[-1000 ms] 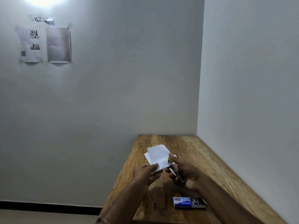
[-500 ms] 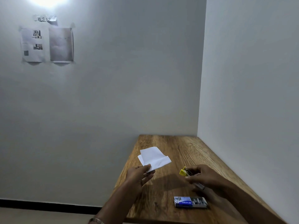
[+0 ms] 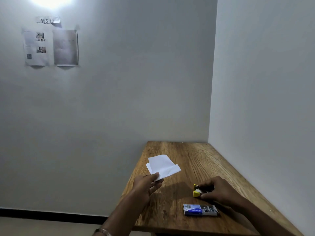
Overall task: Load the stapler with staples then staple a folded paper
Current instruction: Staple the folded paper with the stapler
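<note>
My left hand (image 3: pixel 146 183) pinches the near corner of a folded white paper (image 3: pixel 162 166) and holds it above the left part of the wooden table (image 3: pixel 201 160). To the right, my right hand (image 3: pixel 216 189) grips a small yellow and black stapler (image 3: pixel 197 190) that rests low on the table; only its yellow front end shows past my fingers. The two hands are well apart. In front of my right hand a blue staple box (image 3: pixel 200 210) lies with its tray slid open to the right.
The table stands in a corner, with a white wall (image 3: pixel 264 116) along its right side and another behind it. Printed sheets (image 3: pixel 51 47) are taped high on the back wall. Left of the table the floor drops away.
My hands have parted. The right hand carried the stapler away from the paper, right and down to the table. The left hand moved the paper slightly left.
</note>
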A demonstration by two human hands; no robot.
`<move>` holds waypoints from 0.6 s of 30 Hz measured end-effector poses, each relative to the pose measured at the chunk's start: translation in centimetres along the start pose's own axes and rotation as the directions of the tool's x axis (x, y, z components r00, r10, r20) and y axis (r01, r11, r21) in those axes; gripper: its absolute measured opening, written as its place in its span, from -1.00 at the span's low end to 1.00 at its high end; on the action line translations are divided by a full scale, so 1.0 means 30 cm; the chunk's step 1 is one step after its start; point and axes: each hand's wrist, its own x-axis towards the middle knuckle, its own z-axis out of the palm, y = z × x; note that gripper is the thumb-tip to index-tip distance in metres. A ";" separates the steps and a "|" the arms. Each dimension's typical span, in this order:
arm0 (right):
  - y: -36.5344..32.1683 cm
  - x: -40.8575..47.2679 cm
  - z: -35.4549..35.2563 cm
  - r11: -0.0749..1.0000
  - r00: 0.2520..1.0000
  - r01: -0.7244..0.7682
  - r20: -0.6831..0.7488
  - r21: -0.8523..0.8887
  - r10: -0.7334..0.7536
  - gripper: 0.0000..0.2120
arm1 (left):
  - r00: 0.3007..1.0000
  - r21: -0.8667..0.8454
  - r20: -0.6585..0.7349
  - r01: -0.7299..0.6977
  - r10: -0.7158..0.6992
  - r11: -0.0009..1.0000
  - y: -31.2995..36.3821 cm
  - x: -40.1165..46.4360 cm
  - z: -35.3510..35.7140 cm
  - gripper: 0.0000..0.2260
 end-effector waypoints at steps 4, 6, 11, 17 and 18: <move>0.001 0.000 0.000 1.000 0.999 0.004 0.041 -0.008 -0.004 -0.62 | 1.000 0.010 -0.008 -0.002 0.003 1.000 0.002 -0.004 0.000 -0.83; -0.001 0.004 -0.002 1.000 0.998 -0.003 0.062 -0.012 0.004 -0.61 | 1.000 0.008 -0.013 0.001 -0.001 1.000 0.002 -0.004 -0.002 -0.82; -0.002 0.011 0.005 1.000 1.000 -0.016 0.004 0.027 0.016 -0.57 | 1.000 0.014 -0.004 -0.005 0.005 1.000 0.002 -0.007 -0.006 -0.80; -0.068 0.045 0.020 0.942 0.964 0.070 -0.266 0.328 0.021 -0.73 | 1.000 0.009 -0.010 -0.014 0.014 1.000 -0.006 -0.005 0.001 -0.79; -0.087 0.054 0.020 0.935 0.966 0.073 -0.257 0.347 0.021 -0.75 | 1.000 0.009 -0.006 -0.013 0.013 1.000 -0.007 -0.006 0.004 -0.79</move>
